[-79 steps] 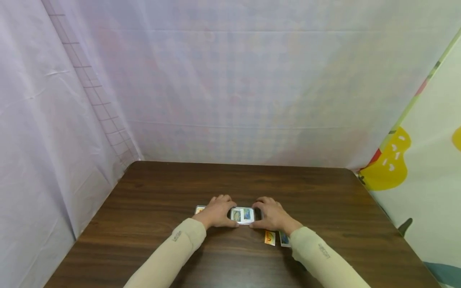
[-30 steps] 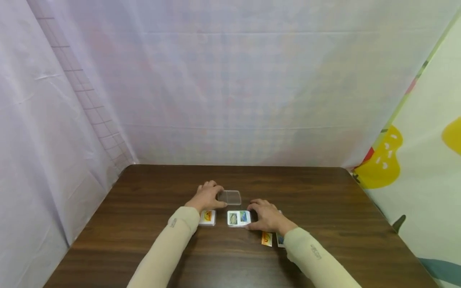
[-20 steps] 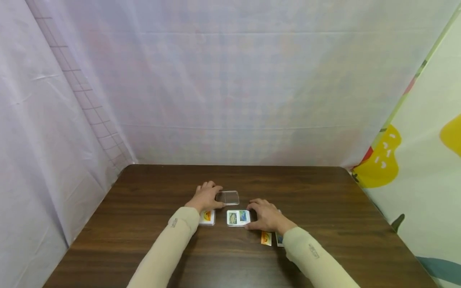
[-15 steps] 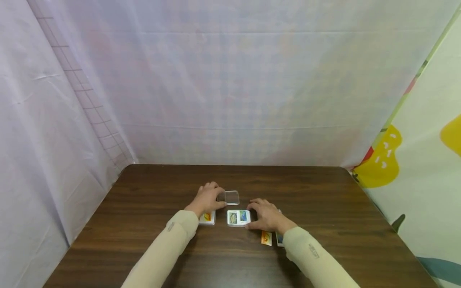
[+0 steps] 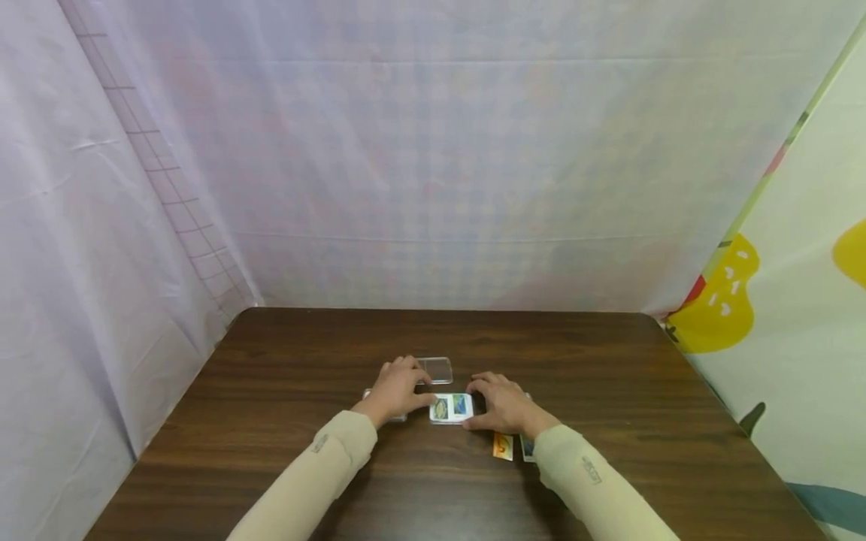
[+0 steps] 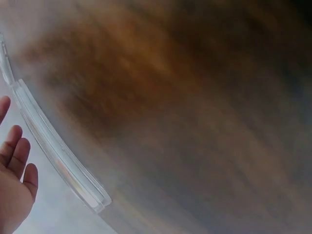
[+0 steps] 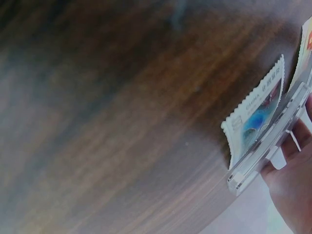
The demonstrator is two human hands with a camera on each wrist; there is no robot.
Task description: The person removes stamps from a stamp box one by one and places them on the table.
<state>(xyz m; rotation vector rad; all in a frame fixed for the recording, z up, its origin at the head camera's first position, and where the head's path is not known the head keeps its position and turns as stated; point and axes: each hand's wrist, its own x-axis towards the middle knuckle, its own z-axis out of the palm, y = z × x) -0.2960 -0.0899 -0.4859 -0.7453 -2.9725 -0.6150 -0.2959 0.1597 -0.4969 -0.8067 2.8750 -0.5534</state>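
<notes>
In the head view, a small clear plastic stamp case lies mid-table, showing two stamps on white. My right hand holds its right end between thumb and fingers. My left hand has come to its left end, thumb tip at the case's edge and the other fingers extended near the far corner. Just beyond lies a clear lid, partly behind the left fingers. Under the left palm, another clear case is mostly hidden from the head view; its edge shows in the left wrist view.
By the right wrist lie an orange stamp and a blue stamp, the latter partly under the sleeve in the head view. Another clear case sits beneath the right palm. A brown wooden table carries everything, with white curtains behind.
The left hand moved the clear lid off the middle case to the far side, let it go, and came back toward the case's left end. My right hand stayed at the case.
</notes>
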